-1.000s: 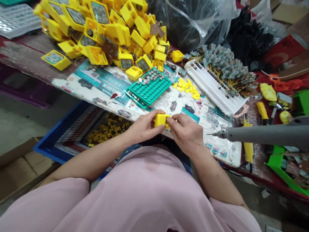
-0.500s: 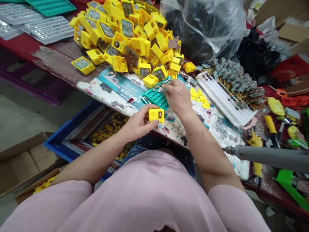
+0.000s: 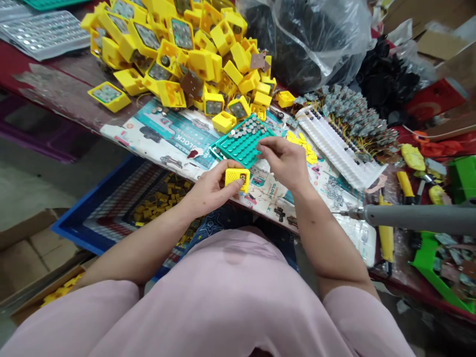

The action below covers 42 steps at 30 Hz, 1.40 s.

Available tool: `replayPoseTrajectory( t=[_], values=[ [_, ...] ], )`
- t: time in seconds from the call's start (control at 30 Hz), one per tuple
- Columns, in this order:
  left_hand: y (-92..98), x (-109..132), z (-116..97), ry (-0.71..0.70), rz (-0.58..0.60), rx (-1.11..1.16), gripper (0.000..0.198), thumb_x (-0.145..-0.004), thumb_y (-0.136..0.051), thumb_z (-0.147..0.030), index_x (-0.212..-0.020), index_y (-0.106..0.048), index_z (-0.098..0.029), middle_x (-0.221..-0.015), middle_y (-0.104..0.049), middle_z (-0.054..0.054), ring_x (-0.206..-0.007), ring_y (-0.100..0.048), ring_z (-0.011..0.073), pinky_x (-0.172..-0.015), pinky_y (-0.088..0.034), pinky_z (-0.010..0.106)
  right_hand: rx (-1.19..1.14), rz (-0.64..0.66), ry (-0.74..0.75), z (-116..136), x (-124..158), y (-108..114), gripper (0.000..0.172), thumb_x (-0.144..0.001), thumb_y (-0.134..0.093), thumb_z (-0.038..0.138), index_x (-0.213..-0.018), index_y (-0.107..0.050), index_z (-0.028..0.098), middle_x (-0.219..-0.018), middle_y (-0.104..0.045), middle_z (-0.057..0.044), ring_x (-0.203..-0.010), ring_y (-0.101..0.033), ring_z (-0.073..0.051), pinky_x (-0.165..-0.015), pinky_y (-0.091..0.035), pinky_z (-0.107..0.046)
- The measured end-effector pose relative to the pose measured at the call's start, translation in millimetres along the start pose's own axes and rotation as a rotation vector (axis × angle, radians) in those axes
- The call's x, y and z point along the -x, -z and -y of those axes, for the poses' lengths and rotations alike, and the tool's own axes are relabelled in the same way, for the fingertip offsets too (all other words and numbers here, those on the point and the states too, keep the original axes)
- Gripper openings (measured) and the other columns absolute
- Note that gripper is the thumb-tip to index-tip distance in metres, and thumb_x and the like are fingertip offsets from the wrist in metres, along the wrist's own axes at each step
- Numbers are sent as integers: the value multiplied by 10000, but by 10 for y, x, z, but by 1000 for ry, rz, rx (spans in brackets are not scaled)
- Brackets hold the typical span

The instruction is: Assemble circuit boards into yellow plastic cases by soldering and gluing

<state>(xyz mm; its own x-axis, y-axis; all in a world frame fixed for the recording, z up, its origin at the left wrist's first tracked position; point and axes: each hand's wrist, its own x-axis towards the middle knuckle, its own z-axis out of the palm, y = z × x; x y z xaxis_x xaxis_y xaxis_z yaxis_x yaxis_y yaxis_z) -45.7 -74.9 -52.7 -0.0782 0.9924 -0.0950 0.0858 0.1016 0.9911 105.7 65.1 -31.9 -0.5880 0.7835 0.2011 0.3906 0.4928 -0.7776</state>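
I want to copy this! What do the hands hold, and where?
The left hand grips a small yellow box by its edges. The right hand pinches its fingertips; anything there is too small to tell.

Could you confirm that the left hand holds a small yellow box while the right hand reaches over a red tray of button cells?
Not quite: the head view shows a green tray, not red. The left hand holds the small yellow box; the right hand reaches over the tray.
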Motion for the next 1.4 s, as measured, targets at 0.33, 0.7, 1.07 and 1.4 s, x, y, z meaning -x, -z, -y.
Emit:
replayPoseTrajectory(
  t=[0.33,0.7,1.07,1.4],
  values=[
    [-308,-107,71,-58,98,-131,503,-800,-640,-401,-1243,-535,-186,-903,-667,20,-735,-630,155,-656,-510,264,-229,-172,-96,5,826,231,163,-836,-722,354,-953,-739,242,-805,-751,17,-624,-683,-116,-475,-536,-228],
    [-482,-106,4,-64,115,-200,518,-826,-606,-471,-1234,-533,-161,-922,-650,38,-733,-616,151,-649,-507,260,459,-366,438,-77,1016,184,96,-927,-638,222,-936,-729,252,-848,-719,-25,-791,-664,-130,-691,-544,-250],
    [-521,-55,8,-125,102,-355,508,-857,-566,-455,-1244,-541,-126,-905,-652,42,-681,-589,127,-629,-476,234,477,-339,437,-126,1116,128,166,-921,-591,129,-982,-715,221,-863,-719,-42,-810,-649,-151,-723,-536,-277],
    [-511,-57,31,-105,112,-232,500,-848,-611,-451,-1237,-544,-145,-958,-665,50,-765,-632,151,-672,-513,248,596,-342,519,-113,1142,186,158,-913,-642,189,-1021,-707,283,-990,-737,-37,-887,-639,-172,-797,-541,-328]
  ],
)
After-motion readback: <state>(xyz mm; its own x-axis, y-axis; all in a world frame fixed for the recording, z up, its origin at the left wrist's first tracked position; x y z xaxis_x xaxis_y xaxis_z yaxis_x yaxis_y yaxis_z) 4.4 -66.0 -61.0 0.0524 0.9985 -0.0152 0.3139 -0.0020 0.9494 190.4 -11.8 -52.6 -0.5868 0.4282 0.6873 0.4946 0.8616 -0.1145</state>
